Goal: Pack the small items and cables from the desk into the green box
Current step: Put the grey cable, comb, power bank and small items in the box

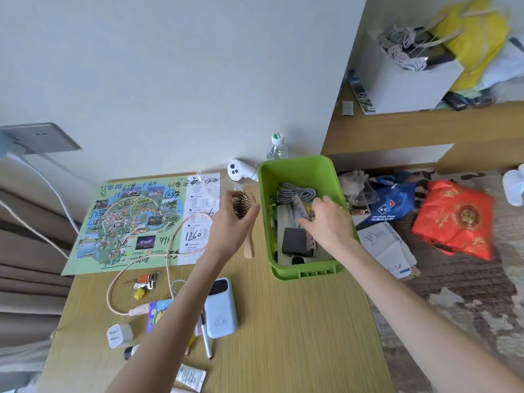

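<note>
Wooden hairbrush point(242, 207) in the curled left hand point(232, 224); right hand point(329, 222) palm-down inside green box point(286, 174), grip unclear.

A park map point(136, 219) scribbled over with handwriting lies flat at the far left corner of the desk point(283, 321). A water bottle point(277, 148) with a white cap stands at the desk's far edge, against the wall. On the carpet point(453, 293) to the right lie a red bag point(456, 219), a blue bag point(394, 202) and some papers point(388, 248), and a wooden shelf point(397, 129) above carries a white box point(402, 83) and a yellow bag point(476, 38).
</note>
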`<state>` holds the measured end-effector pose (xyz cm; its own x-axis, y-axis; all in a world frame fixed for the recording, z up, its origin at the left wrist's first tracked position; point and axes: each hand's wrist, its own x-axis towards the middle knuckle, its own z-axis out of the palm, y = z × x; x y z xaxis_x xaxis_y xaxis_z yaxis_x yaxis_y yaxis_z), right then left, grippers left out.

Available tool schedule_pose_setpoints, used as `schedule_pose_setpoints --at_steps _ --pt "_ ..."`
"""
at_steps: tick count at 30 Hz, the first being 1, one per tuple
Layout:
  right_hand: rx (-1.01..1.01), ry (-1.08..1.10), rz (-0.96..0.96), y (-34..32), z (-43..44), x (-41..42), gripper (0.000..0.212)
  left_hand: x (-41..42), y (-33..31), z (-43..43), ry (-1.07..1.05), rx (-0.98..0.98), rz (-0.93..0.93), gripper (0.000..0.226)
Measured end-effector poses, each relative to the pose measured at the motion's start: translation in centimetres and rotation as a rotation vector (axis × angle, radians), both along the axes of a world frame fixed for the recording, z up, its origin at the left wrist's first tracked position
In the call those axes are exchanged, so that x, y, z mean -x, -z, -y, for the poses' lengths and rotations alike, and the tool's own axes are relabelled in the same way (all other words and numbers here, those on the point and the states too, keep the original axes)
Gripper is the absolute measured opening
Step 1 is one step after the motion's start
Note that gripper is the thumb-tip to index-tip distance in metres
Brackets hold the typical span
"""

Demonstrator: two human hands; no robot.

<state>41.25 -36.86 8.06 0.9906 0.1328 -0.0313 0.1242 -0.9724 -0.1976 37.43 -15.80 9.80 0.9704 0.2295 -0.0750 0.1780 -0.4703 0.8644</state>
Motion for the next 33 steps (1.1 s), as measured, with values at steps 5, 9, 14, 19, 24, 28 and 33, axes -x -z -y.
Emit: schedule_pose_setpoints --at_steps 5,9,14,19,24,28,33 --pt "0.145 0.02 0.028 -1.0 -0.1 -0.8 0.056 -1.5 -1.9 2.4 -0.001 -0.213 0.077 0.039" --pt "0.006 0.058 0.255 -1.8 1.8 0.3 0.025 -3.2 -2.8 5.9 0.064 -0.455 0.082 0.04" --pt "-0.099 0.088 0.195 -0.4 4.4 2.5 0.049 -4.6 -1.3 10.2 0.139 -0.786 -0.015 0.035" --pt "-0.169 0.092 0.173 0.0 4.4 2.7 0.057 -4.3 0.2 10.4 0.204 -0.871 -0.099 0.046" --pt "-0.142 0.072 0.227 -0.3 4.3 3.2 0.05 -1.2 -1.1 6.4 0.007 -0.594 0.159 0.026" --pt "-0.233 -0.028 0.326 -0.7 2.1 5.5 0.039 3.8 1.0 0.6 -0.184 -0.484 -0.028 0.017" --pt "-0.357 -0.252 0.323 0.6 -1.7 10.4 0.03 10.0 5.6 -2.7 -0.08 -0.656 -0.591 0.044"
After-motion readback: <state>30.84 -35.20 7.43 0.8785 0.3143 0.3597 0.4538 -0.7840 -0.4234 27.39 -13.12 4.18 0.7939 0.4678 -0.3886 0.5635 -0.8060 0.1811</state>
